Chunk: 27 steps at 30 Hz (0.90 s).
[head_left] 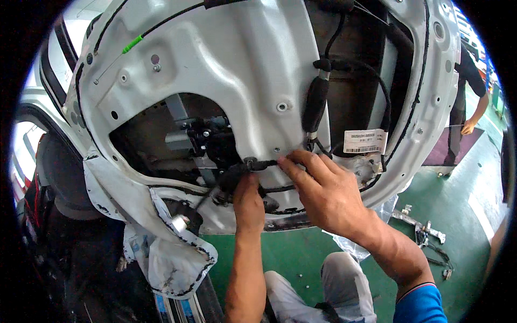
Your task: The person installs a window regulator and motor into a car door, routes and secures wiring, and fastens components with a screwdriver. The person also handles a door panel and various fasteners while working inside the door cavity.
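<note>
A silver car door inner panel [242, 59], stripped of its trim, fills the upper view. Along its lower part runs a taped black wiring harness [265, 164]. My left hand [249, 204] is closed around the harness from below, its fingertips partly hidden behind it. My right hand [328, 188] pinches the same harness just to the right, thumb and forefinger together. Left of my hands, a window motor [202, 139] shows inside the large opening. A white label [364, 141] hangs at the right opening, beside a black padded cable section [316, 102].
A peeled white liner sheet [175, 264] with black sealant hangs at lower left, beside the dark car interior. A metal mechanism with cables [423, 229] and clear plastic sheeting [379, 212] lie on the green floor. Another person [467, 102] stands at far right near a dark mat.
</note>
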Each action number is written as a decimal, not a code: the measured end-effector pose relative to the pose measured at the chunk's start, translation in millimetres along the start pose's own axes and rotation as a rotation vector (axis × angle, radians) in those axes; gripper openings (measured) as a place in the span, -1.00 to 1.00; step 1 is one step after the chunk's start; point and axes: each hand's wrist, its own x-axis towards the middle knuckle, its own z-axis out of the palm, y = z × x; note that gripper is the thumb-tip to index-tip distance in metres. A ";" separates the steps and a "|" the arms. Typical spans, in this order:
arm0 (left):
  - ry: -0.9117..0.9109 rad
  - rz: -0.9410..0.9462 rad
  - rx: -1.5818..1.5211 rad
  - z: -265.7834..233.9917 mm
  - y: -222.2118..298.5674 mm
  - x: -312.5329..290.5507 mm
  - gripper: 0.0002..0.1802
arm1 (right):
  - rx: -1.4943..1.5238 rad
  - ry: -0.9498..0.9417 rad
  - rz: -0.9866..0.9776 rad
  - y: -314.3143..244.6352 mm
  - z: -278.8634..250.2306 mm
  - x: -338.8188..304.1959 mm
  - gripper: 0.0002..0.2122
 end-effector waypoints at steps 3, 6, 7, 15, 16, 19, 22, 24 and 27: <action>0.023 -0.029 -0.205 0.9 -0.5 1.7 -0.63 | 0.057 0.003 -0.019 3.5 9.9 -13.7 -0.47; 0.051 -0.077 -0.357 4.9 3.0 1.9 -0.58 | 0.117 0.024 -0.018 5.8 18.1 -21.2 -0.46; 0.023 -0.057 -0.426 6.6 4.1 1.9 -0.58 | 0.124 0.037 -0.029 6.5 20.6 -21.8 -0.45; 0.211 -0.180 -0.230 8.9 1.9 10.5 -0.73 | 0.258 0.044 -0.011 12.1 27.1 -23.8 -0.48; 0.244 -0.244 -0.240 8.3 1.9 11.1 -0.69 | 0.267 0.030 0.001 12.6 27.7 -23.8 -0.48; 0.200 -0.249 -0.319 7.4 1.4 11.5 -0.73 | 0.242 0.078 -0.041 15.6 32.2 -21.3 -0.48; 0.185 -0.249 -0.169 4.2 -0.2 12.5 -0.77 | 0.266 0.061 -0.027 17.0 33.6 -21.0 -0.49; 0.163 -0.283 -0.313 0.5 -3.6 13.6 -0.79 | 0.273 0.039 -0.002 16.9 32.7 -20.9 -0.50; 0.037 -0.199 -0.191 -10.2 -8.1 18.7 -0.74 | 0.294 0.049 0.016 14.5 32.1 -18.7 -0.49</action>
